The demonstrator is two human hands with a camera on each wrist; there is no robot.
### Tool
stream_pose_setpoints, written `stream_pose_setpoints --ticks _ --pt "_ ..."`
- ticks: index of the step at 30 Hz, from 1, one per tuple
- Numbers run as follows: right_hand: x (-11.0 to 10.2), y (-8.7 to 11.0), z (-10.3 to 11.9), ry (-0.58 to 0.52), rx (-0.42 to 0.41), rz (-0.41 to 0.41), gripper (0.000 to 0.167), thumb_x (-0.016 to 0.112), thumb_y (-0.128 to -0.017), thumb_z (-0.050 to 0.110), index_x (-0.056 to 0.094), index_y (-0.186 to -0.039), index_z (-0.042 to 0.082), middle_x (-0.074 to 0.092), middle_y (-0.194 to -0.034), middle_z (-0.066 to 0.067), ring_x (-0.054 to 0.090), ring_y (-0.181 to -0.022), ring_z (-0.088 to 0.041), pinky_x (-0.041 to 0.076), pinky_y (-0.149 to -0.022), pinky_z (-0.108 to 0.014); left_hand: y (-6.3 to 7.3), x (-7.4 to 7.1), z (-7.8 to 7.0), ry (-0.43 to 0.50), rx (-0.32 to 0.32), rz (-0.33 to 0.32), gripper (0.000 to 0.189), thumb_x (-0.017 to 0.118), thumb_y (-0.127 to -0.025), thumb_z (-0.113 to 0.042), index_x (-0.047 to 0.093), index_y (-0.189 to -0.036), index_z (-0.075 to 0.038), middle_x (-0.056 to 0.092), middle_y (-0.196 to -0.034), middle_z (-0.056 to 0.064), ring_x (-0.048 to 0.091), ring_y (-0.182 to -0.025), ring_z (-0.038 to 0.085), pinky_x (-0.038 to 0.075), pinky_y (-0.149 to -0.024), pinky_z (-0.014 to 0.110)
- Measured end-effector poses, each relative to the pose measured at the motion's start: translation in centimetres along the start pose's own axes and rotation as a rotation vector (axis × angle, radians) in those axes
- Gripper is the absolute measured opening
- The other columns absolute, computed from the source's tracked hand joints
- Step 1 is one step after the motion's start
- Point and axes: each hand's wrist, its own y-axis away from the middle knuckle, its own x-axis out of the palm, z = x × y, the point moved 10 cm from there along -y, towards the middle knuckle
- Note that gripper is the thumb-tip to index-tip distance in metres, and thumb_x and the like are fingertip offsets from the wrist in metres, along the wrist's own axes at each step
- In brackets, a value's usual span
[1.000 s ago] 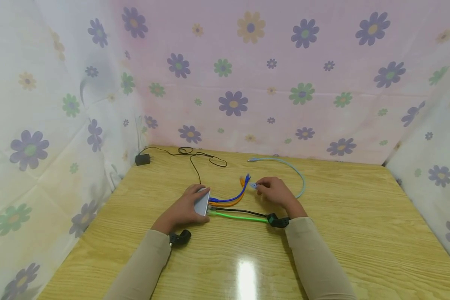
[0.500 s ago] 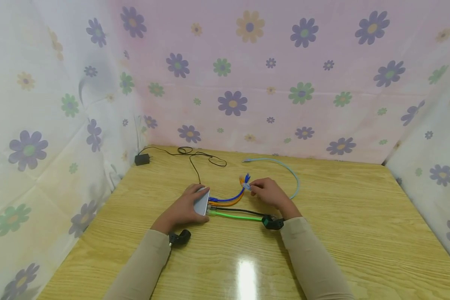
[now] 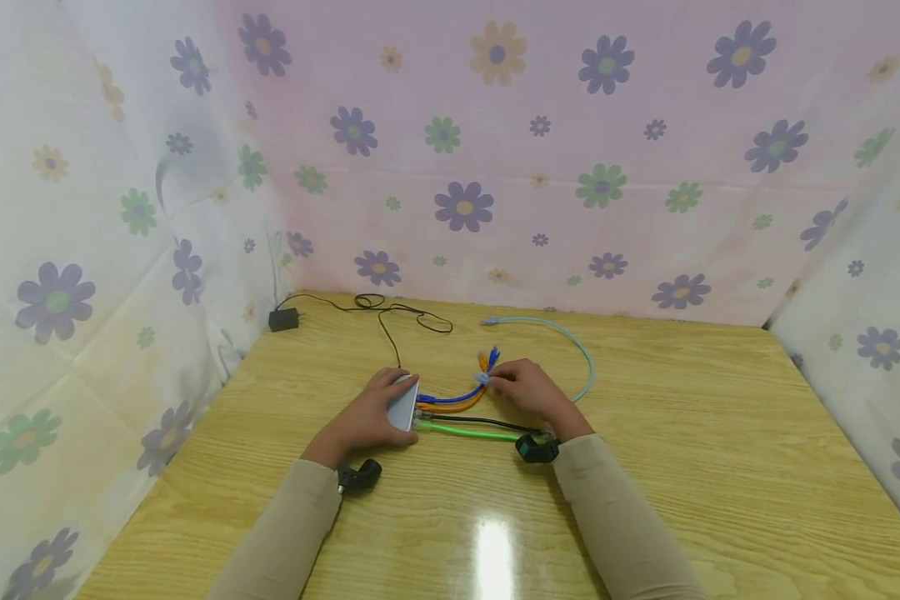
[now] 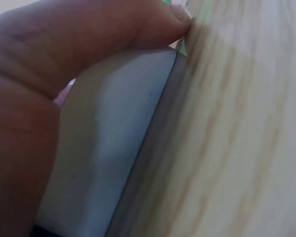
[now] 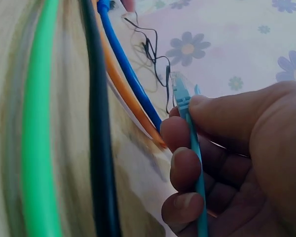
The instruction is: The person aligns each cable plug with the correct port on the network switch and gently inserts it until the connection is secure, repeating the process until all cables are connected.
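Note:
My left hand (image 3: 363, 421) grips a small white network switch (image 3: 402, 408), thumb on the near side and fingers over the far side. Blue (image 3: 457, 401), orange (image 3: 453, 409), black (image 3: 480, 422) and green (image 3: 468, 432) Ethernet cables run from its right side. In the right wrist view, my right hand (image 5: 227, 133) pinches a light blue Ethernet cable (image 5: 198, 170) just behind its clear plug (image 5: 180, 89). From the head view, that plug overlaps the blue and orange cables; whether it touches them I cannot tell. The switch's ports are hidden in the left wrist view.
A black power adapter (image 3: 283, 319) lies at the back left, its thin black cord (image 3: 393, 333) looping to the switch. The light blue cable's other plug (image 3: 489, 322) lies near the back edge. A flowered cloth (image 3: 465, 250) encloses the wooden table (image 3: 720, 450).
My right hand has moved left with the light blue cable's plug, nearer the switch. The cable's loop and far end have shifted left along with it. My left hand stays on the switch.

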Motion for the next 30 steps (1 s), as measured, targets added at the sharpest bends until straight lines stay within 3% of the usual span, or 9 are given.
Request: stream_pose_setpoints --ticks 6,11,21,25,30 --pt "0.6 -0.1 0.6 0.035 -0.002 0.004 0.028 0.056 -0.099 0.024 0.069 -0.119 0.011 0.069 -0.108 -0.004 0.06 -0.09 -0.014 0.049 -0.078 -0.032 -0.1 0.1 0.2 0.001 -0.003 0.002 0.098 0.082 -0.068 -0.046 0.035 -0.152 -0.024 0.028 -0.157 0.004 0.022 -0.144 0.031 0.042 -0.097 0.048" --pt "0.6 -0.2 1.0 0.059 0.008 -0.015 0.024 0.058 -0.097 0.023 0.071 -0.116 0.015 0.068 -0.113 -0.003 0.058 -0.089 -0.014 0.046 -0.075 -0.031 -0.1 0.2 0.2 -0.001 0.006 -0.002 0.099 0.082 -0.068 -0.047 0.036 -0.152 -0.023 0.029 -0.156 0.004 0.023 -0.144 0.03 0.041 -0.097 0.048" --pt "1.1 -0.8 1.6 0.055 0.002 -0.001 0.025 0.06 -0.096 0.026 0.073 -0.115 0.017 0.07 -0.094 -0.001 0.054 -0.072 -0.015 0.043 -0.065 -0.029 -0.2 0.4 0.6 0.002 0.004 -0.001 0.1 0.082 -0.067 -0.047 0.035 -0.152 -0.025 0.028 -0.156 0.003 0.024 -0.143 0.03 0.042 -0.095 0.046" --pt "1.4 -1.0 1.8 0.05 0.004 0.003 0.026 0.06 -0.096 0.026 0.072 -0.117 0.016 0.071 -0.099 0.0 0.059 -0.077 -0.012 0.046 -0.066 -0.028 -0.2 0.4 0.7 0.001 0.002 0.001 0.1 0.082 -0.067 -0.047 0.035 -0.152 -0.025 0.028 -0.156 0.002 0.025 -0.143 0.029 0.042 -0.096 0.046" --pt "1.6 -1.2 2.7 0.048 -0.004 0.002 0.025 0.06 -0.096 0.024 0.071 -0.117 0.015 0.07 -0.112 0.0 0.063 -0.097 -0.015 0.051 -0.076 -0.031 -0.2 0.4 0.7 -0.009 0.007 0.001 0.099 0.082 -0.067 -0.048 0.035 -0.152 -0.025 0.029 -0.156 0.003 0.025 -0.143 0.029 0.04 -0.099 0.048"
